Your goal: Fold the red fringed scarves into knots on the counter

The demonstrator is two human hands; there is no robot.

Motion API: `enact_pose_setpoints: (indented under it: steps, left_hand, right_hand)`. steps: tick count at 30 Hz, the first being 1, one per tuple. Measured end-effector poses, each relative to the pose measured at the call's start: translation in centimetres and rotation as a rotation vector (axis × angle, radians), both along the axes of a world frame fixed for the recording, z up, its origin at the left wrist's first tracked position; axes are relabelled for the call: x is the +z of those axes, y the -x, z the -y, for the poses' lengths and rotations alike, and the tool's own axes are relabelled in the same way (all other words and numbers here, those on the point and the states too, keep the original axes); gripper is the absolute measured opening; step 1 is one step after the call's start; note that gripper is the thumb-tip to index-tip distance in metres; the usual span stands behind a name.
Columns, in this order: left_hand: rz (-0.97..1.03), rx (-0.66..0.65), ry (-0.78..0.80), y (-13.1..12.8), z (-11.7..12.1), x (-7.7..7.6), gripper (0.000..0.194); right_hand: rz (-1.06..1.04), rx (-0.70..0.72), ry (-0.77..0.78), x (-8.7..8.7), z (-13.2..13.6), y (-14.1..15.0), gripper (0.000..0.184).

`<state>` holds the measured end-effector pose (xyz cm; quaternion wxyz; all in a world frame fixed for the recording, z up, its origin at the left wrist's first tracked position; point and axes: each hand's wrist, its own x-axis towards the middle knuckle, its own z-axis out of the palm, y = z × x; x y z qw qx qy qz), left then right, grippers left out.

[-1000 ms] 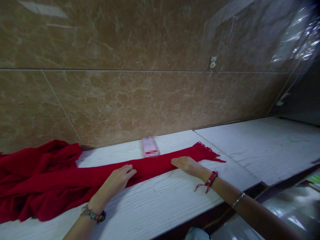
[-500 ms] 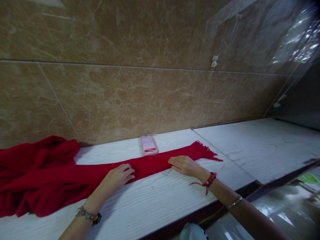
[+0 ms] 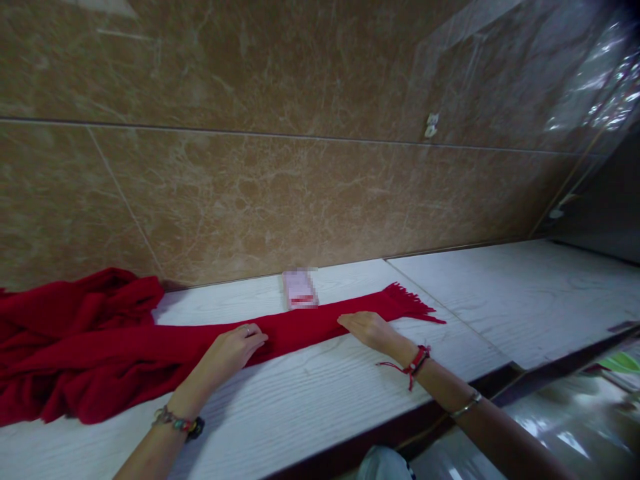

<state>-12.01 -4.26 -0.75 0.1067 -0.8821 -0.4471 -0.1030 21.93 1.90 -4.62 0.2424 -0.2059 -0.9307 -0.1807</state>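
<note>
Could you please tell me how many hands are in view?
2: the left hand and right hand, both on the red scarf, the right nearer its fringed end.

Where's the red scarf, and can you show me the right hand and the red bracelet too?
Red scarf (image 3: 300,328): head view, on its flat stretch.
Right hand (image 3: 373,329): head view, on its back.
Red bracelet (image 3: 419,360): head view, on its band.

Brn marbled tile wall (image 3: 240,200) behind wht wood-grain countertop (image 3: 500,287), w/ shiny flr (image 3: 555,423) lower rt.
</note>
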Motion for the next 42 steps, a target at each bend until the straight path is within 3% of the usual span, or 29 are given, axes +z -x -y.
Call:
enact_pose_setpoints:
  steps: [7, 14, 26, 33, 42]
  left_hand:
    - [0.166, 0.010, -0.048, 0.3, -0.2, -0.6, 0.031]
    - [0.018, -0.007, -0.042, -0.4, -0.2, -1.1, 0.027]
    - [-0.012, -0.042, -0.116, -0.9, -0.2, -1.4, 0.032]
    - [-0.031, -0.033, -0.193, -1.5, 0.2, -0.8, 0.026]
    - [-0.093, -0.067, -0.065, -1.9, 0.5, -0.8, 0.024]
  right_hand:
    - [-0.055, -0.033, 0.016, 0.2, 0.1, 0.2, 0.027]
    - [-0.077, -0.062, 0.060, -0.1, 0.0, 0.4, 0.025]
    - [-0.080, -0.059, 0.008, 0.1, 0.0, 1.6, 0.022]
    - [-0.114, -0.051, -0.005, 0.7, 0.5, 1.3, 0.022]
    - [-0.017, -0.023, 0.002, 0.7, 0.8, 1.1, 0.021]
